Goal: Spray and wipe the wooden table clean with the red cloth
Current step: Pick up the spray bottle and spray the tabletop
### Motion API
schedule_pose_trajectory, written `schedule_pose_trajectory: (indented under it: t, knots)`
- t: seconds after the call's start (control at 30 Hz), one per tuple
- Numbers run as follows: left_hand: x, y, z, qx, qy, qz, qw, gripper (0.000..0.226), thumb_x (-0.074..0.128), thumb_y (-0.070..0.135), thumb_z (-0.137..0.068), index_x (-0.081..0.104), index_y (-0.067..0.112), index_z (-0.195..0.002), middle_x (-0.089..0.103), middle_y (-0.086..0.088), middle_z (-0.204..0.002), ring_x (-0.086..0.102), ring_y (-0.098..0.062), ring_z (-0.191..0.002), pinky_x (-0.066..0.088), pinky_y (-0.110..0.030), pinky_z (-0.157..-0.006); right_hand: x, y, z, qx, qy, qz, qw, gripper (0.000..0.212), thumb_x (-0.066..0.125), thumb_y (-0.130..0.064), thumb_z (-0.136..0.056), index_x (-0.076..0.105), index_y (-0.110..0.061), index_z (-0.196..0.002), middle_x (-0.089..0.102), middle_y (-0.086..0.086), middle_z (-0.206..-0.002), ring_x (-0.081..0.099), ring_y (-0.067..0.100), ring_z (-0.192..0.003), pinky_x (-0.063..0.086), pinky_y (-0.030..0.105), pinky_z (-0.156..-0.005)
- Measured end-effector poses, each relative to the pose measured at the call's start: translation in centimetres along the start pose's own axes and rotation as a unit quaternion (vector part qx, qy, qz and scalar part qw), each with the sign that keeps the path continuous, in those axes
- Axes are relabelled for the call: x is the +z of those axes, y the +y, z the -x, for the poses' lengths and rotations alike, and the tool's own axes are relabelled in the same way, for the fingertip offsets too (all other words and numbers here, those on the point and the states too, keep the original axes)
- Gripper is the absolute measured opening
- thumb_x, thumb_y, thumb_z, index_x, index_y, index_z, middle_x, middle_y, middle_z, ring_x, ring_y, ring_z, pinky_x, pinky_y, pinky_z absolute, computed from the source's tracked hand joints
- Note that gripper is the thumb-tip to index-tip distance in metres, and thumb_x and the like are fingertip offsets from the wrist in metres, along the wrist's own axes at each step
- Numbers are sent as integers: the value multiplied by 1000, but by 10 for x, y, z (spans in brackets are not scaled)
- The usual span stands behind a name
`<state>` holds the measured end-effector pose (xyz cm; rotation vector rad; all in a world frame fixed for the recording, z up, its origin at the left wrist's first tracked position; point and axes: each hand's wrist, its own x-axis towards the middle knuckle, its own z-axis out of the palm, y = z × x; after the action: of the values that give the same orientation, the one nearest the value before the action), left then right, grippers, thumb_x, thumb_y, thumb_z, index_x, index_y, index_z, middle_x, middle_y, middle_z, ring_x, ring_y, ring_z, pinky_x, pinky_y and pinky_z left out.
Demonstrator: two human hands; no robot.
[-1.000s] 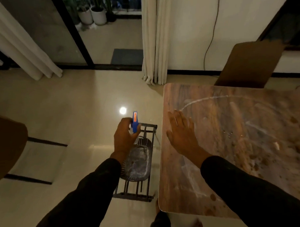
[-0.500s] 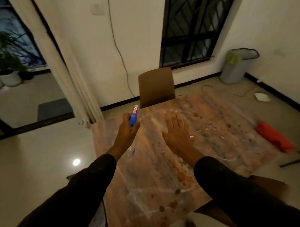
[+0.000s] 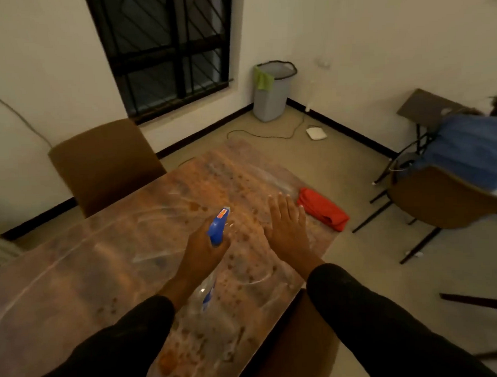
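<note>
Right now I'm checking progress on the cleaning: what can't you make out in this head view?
- Spray bottle: the left hand hides its neck and trigger; the clear body is blurred.
- Wooden table: its left and near parts are cut by the frame edge and sleeves.
- Red cloth: folded, its underside is hidden.
- Right hand: contact with the table is unclear.

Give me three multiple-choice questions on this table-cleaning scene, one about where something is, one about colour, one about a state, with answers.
1. Where does the red cloth lie?
A. on the floor
B. on the table, near its right edge
C. in the bin

2. What colour is the spray bottle's trigger head?
A. blue
B. green
C. white

3. What is the right hand doing?
A. gripping the cloth
B. holding the bottle
C. open, fingers spread, holding nothing

Answers:
1. B: the cloth rests on the wooden table by its right edge.
2. A: the head above the left hand is blue.
3. C: the hand is flat and empty, beside the cloth.
</note>
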<state>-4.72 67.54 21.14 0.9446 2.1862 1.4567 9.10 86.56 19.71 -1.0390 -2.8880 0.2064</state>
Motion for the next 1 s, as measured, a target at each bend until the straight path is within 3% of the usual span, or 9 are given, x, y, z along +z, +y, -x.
schedule_pose_trajectory:
  t: [0.13, 0.2, 0.33, 0.4, 0.47, 0.57, 0.7, 0.83, 1.0]
  knots:
    - [69, 3, -44, -10, -17, -22, 1000, 12, 71, 29, -82, 62, 25, -87, 61, -1, -64, 57, -18, -51, 48, -27, -46, 24, 104, -39, 50, -34, 25, 998, 75, 35, -50, -109, 1, -19, -168, -4, 13, -175, -7, 34, -161, 6, 65, -127]
    - [92, 1, -61, -17, -24, -37, 999, 13, 73, 27, -82, 62, 25, -88, 63, -8, -68, 61, -24, -57, 49, -26, -47, 34, 144, -60, 77, -66, 22, 995, 77, 38, -48, -109, -4, -21, -167, -11, 12, -174, -10, 35, -161, 7, 63, -128]
    - [126, -4, -84, -3, -50, -43, 998, 17, 71, 30, -85, 59, 41, -88, 67, 1, -74, 65, -18, -66, 51, -12, -50, 55, 209, -110, 119, -105, -2, 987, 76, 47, -39, -109, 1, -24, -168, -3, 16, -175, 2, 41, -160, 17, 62, -126]
    - [134, -7, -92, 25, -61, -52, 996, 21, 70, 29, -85, 57, 45, -90, 65, 15, -84, 64, -7, -72, 50, -8, -54, 71, 235, -131, 134, -133, -5, 982, 75, 49, -39, -109, 4, -26, -168, 0, 17, -174, 4, 43, -160, 15, 64, -126]
    - [136, -12, -97, 33, -71, -65, 995, 23, 71, 27, -85, 57, 42, -94, 63, 17, -88, 64, -9, -76, 53, -12, -58, 92, 253, -144, 152, -166, -17, 974, 75, 47, -42, -109, 2, -27, -168, -4, 16, -174, 0, 46, -159, 8, 69, -125]
    - [125, -24, -97, 17, -55, -68, 996, 25, 73, 28, -84, 60, 39, -101, 65, 15, -88, 67, -12, -78, 57, -19, -63, 113, 258, -154, 180, -186, -23, 966, 75, 40, -47, -110, -4, -27, -167, -6, 18, -173, -1, 51, -157, 10, 72, -123]
    - [113, -37, -101, -14, -42, -98, 994, 35, 75, 14, -83, 62, 22, -115, 67, 8, -90, 67, -12, -80, 58, -23, -69, 113, 242, -163, 147, -166, 33, 975, 65, 41, -32, -112, 9, -17, -166, 32, 24, -160, 38, 43, -144, 42, 59, -112]
    - [112, -33, -102, -35, -46, -96, 994, 28, 73, 13, -84, 62, 27, -105, 65, 7, -82, 66, -13, -73, 58, -25, -65, 106, 224, -156, 97, -154, -23, 983, 64, 52, -30, -108, 21, -23, -163, 42, 19, -152, 52, 37, -131, 50, 53, -106]
    - [95, -19, -101, -44, -12, -47, 998, 26, 71, 7, -85, 59, 30, -85, 59, 2, -66, 60, -6, -58, 48, -13, -51, 93, 158, -150, 70, -109, -156, 979, 65, 56, -40, -105, 26, -33, -162, 48, 11, -144, 62, 29, -114, 58, 40, -93]
